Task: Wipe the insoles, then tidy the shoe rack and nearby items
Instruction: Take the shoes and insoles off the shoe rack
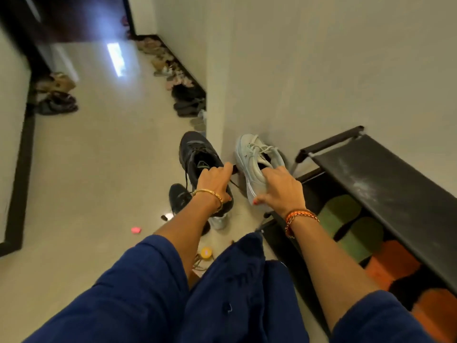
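My left hand (214,180) grips the heel end of a dark grey sneaker (197,154), fingers curled over its collar. My right hand (279,186) holds a pale mint-white sneaker (252,154), fingers tucked into its opening and thumb on the sole edge. Both shoes are held up in front of the wall corner. A second dark sneaker (179,198) lies on the floor below my left wrist. The black shoe rack (385,177) stands at the right, its top shelf dusty. No insole is visible on its own.
Green slippers (346,219) and orange slippers (395,266) sit on the rack's lower shelf. A pink object (136,229) and a yellow round item (206,252) lie on the tiled floor. Rows of footwear (168,68) line the far wall; more shoes (55,95) sit at the left.
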